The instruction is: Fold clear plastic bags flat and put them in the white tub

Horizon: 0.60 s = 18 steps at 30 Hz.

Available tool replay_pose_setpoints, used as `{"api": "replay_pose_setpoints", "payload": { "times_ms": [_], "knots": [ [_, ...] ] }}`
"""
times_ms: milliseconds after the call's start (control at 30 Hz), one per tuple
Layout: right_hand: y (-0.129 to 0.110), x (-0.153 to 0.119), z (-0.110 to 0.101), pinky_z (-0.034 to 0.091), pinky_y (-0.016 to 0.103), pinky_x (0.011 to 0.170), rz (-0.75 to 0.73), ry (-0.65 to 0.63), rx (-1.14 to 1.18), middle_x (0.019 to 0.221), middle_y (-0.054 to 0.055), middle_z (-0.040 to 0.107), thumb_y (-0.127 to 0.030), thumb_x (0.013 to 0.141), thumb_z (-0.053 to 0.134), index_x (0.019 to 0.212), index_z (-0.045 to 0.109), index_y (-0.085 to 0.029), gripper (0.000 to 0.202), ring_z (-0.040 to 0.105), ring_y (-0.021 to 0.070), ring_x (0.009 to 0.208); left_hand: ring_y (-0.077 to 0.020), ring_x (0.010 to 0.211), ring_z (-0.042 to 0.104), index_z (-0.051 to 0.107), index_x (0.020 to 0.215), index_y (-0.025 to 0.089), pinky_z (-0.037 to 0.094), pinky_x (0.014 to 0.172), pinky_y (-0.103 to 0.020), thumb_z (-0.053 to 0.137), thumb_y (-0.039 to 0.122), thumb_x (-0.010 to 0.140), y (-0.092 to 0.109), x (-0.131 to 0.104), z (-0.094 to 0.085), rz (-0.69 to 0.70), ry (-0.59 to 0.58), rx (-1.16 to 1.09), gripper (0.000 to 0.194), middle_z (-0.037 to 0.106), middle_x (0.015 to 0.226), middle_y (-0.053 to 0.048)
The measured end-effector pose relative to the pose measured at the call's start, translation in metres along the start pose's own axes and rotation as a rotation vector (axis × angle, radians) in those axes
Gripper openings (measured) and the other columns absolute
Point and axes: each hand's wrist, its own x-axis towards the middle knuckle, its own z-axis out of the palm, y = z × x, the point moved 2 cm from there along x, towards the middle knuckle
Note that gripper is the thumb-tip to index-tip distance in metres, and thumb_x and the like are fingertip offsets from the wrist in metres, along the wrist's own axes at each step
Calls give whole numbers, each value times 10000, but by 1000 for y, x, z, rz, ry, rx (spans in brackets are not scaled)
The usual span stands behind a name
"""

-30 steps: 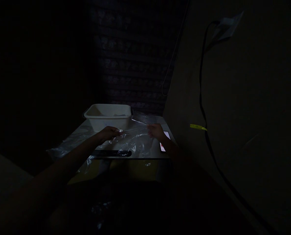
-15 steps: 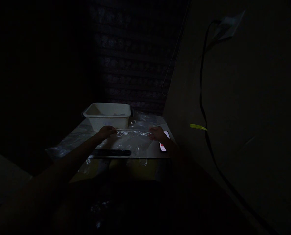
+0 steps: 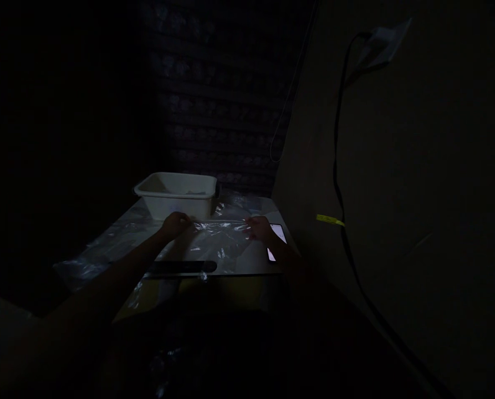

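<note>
A clear plastic bag (image 3: 218, 235) is stretched between my two hands above the table, its top edge pulled into a nearly straight line. My left hand (image 3: 175, 226) pinches the left end of that edge, in front of the tub. At the right end, my right hand (image 3: 259, 228) is closed on the plastic, close beside a phone (image 3: 277, 235) with a lit screen. The lower part of the bag hangs toward the table's front; its exact outline is hard to make out in the dark. Below the hands lies a dark, long flat object (image 3: 184, 266) along the front edge.
A white plastic tub (image 3: 174, 203) stands at the back left of the white table (image 3: 255, 260). More clear plastic (image 3: 85, 266) spreads over the left side and hangs off. A black cable (image 3: 337, 138) with a yellow tag (image 3: 329, 220) runs down the right wall from a socket (image 3: 382, 47).
Both hands still hold the bag's edge taut. The whole view has shifted slightly, so things appear a little further left. The phone's screen has changed, its red patch gone.
</note>
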Motion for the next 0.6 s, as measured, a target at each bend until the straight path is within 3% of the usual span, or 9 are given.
{"api": "replay_pose_setpoints", "payload": {
  "times_ms": [100,200,367,600],
  "knots": [
    [-5,-3,-6,225,130,243,-35,80,30,368,-54,478,-245,735,443,544,467,-124,227,357,20,207,-174,668,543,538,498,170,377,623,-234,518,278,514,2,4,4,1,4,-101,111,596,610,-24],
    [-7,-5,-11,226,131,248,-12,118,103,376,-55,473,-265,729,457,568,470,-128,212,418,43,240,-146,566,523,535,498,163,370,546,-230,542,289,494,6,-3,2,-64,-55,-254,126,568,535,-8],
    [-8,-9,-12,291,131,293,61,42,193,435,-19,536,-286,719,484,652,482,-129,171,507,79,330,-74,389,420,548,569,148,279,386,-189,547,261,487,13,-25,-15,-198,-139,-542,140,530,479,22],
    [-16,-16,-7,342,127,323,16,21,231,385,-33,498,-270,744,443,633,484,-132,182,504,67,342,-32,342,340,544,622,124,242,368,-171,585,197,475,19,-40,-24,-267,-138,-708,169,478,433,45]
  ]
}}
